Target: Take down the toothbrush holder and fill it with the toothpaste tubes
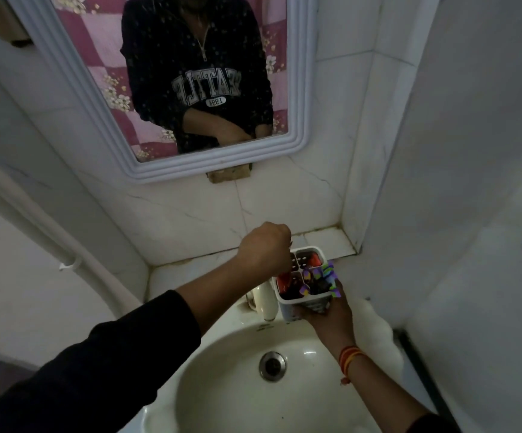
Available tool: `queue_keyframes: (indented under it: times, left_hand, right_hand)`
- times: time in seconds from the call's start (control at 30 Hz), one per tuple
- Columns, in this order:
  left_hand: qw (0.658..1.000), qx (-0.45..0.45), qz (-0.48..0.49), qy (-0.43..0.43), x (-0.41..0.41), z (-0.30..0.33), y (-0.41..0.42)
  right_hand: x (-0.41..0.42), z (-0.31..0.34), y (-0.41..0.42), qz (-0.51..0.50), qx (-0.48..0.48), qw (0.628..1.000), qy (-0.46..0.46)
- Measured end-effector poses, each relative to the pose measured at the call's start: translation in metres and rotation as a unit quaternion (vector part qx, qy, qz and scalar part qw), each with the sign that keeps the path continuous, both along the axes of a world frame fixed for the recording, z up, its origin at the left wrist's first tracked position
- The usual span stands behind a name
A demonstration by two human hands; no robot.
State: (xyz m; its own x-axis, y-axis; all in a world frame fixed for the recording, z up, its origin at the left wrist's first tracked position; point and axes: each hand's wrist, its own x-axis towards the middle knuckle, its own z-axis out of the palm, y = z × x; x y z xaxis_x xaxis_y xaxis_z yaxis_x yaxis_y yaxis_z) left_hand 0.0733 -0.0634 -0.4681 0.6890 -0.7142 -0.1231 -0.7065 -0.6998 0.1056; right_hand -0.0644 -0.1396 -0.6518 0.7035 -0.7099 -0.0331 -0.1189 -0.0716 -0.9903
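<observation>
Above the sink: we are holding the toothbrush holder [303, 284] over the back rim, just in front of the tap [266, 303], so it is already down from wherever it hung.
Right hand: our right hand [326, 314] is cupping the holder from below and behind, fingers wrapping its lower wall, probably to keep it level and steady while the other hand loads it.
Left hand: our left hand [264, 250] is hovering over the holder's far-left corner, curling into a fist; something thin seems to be pinched under it, but we cannot tell what, or how tightly.
Look of the holder: it is a white plastic box, divided into compartments, open at the top, with small holes in one section.
Contents: red and dark tube ends [284, 281] are showing in the compartments, and purple-green striped pieces [323, 273] are crowding the right side.
Progress: we are judging the filling to be well along.
Surroundings: the sink [222, 385] is lying below, the mirror [147, 170] hanging on the tiled wall above.
</observation>
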Motion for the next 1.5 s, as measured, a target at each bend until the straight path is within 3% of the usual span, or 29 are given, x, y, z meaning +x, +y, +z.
queue_keyframes:
  times: [0.17, 0.3, 0.37, 0.47, 0.63, 0.83, 1.0, 1.2, 1.27, 1.37, 1.43, 1.5]
  left_hand:
    - [0.994, 0.055, 0.017, 0.094, 0.021, 0.009, -0.004]
    - [0.991, -0.019, 0.073, 0.113, 0.053, 0.013, -0.008]
    - [0.97, 0.001, 0.121, 0.213, 0.057, 0.004, -0.011]
    - [0.911, -0.001, 0.159, 0.38, 0.053, -0.012, -0.016]
    - [0.895, -0.128, 0.199, 0.379, 0.062, -0.013, -0.04]
    - [0.779, -0.327, 0.296, 0.446, 0.074, -0.024, -0.094]
    - [0.717, -0.392, 0.358, 0.451, 0.071, -0.049, -0.114]
    - [0.679, -0.435, 0.363, 0.468, 0.067, -0.05, -0.11]
    - [0.692, -0.422, 0.353, 0.468, 0.061, -0.046, -0.104]
    - [0.775, -0.367, 0.316, 0.405, 0.048, -0.038, -0.087]
    - [0.841, -0.32, 0.273, 0.341, 0.039, -0.028, -0.067]
    - [0.885, -0.275, 0.222, 0.302, 0.031, -0.016, -0.045]
  right_hand:
    - [0.0, -0.002, -0.001, 0.004, -0.012, 1.0, 0.002]
    - [-0.001, -0.002, 0.001, 0.005, -0.019, 1.0, 0.003]
    - [-0.002, -0.003, 0.001, 0.003, -0.021, 1.0, 0.001]
    - [-0.003, -0.003, -0.001, 0.004, -0.041, 0.999, -0.003]
    - [0.008, 0.013, -0.028, -0.019, -0.067, 0.998, -0.008]
    - [0.047, 0.039, -0.103, -0.024, -0.054, 0.998, -0.011]
    - [0.061, 0.034, -0.134, -0.024, -0.033, 0.999, 0.009]
    - [0.069, 0.04, -0.139, -0.005, -0.013, 1.0, 0.026]
    - [0.066, 0.042, -0.136, -0.007, -0.017, 0.999, 0.041]
    - [0.054, 0.04, -0.124, -0.041, -0.02, 0.997, 0.058]
    - [0.037, 0.043, -0.111, -0.048, 0.008, 0.995, 0.085]
    - [0.025, 0.047, -0.095, -0.028, 0.046, 0.992, 0.113]
